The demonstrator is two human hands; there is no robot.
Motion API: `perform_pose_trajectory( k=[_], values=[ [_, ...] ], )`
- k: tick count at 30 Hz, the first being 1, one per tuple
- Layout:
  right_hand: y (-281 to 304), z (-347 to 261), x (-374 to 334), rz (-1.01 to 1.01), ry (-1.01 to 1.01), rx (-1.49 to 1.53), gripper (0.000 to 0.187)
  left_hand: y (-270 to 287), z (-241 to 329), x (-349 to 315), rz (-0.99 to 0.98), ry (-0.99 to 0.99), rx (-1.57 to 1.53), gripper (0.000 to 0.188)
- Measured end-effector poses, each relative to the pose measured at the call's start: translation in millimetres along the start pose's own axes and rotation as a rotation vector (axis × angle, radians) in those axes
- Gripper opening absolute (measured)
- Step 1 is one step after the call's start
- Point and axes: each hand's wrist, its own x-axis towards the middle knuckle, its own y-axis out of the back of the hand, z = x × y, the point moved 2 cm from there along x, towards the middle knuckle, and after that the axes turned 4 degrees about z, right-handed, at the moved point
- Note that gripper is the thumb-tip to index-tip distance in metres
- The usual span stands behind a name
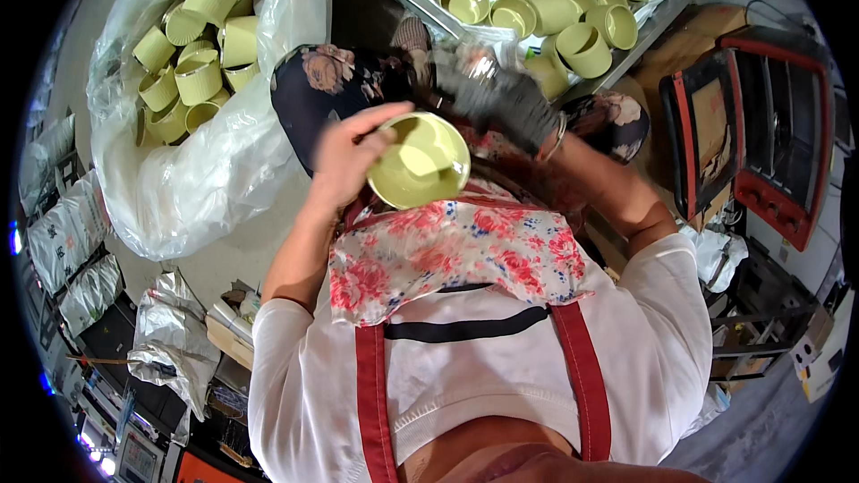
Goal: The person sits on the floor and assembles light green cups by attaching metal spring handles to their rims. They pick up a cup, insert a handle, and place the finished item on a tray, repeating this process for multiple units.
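Note:
My bare left hand [344, 154] grips a yellow-green ceramic cup [419, 161] by its rim and side, above my lap. The cup is tilted, so its glossy inside shows. To its right and a little farther off is my right hand [510, 103], in a dark grey glove and smeared by motion. Its fingers look curled round a shiny, metallic-looking thing [481, 67], too blurred to name. The right hand is apart from the cup. A floral apron [456, 255] lies across my front, just nearer than the cup.
At the far left, a large clear plastic bag [215, 188] stands open with several similar cups [197, 76] inside. A metal-edged tray [649, 36] at the far right bears more cups [583, 49]. A red and black chair-like frame [752, 134] stands at the right.

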Motion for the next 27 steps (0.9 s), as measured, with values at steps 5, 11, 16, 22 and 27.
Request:
perform_pose_trajectory(
  k=[5, 11, 16, 22, 27],
  values=[
    [2.9, 152.1, 61.8, 0.526, -0.360, -0.512, 0.020, 126.5, 4.7, -20.3, 0.959, -0.052, -0.605, 0.038],
    [-81.2, 228.2, 124.8, 0.174, -0.208, -0.470, 0.024, 168.6, 22.1, -50.5, 1.268, -0.333, -0.322, 0.038],
    [-150.1, 254.8, 128.9, -0.455, -0.144, -0.223, 0.027, 127.2, 10.9, -21.8, 1.003, -0.269, -0.303, 0.020],
    [-125.2, 239.2, 133.0, -0.627, -0.157, -0.391, 0.027, 90.1, 20.1, 19.9, 0.761, -0.220, -0.244, 0.018],
    [-1.7, 162.3, 126.8, -0.308, -0.115, -0.225, 0.038, 49.5, 48.2, 46.0, 0.467, -0.298, -0.029, 0.018]
  ],
)
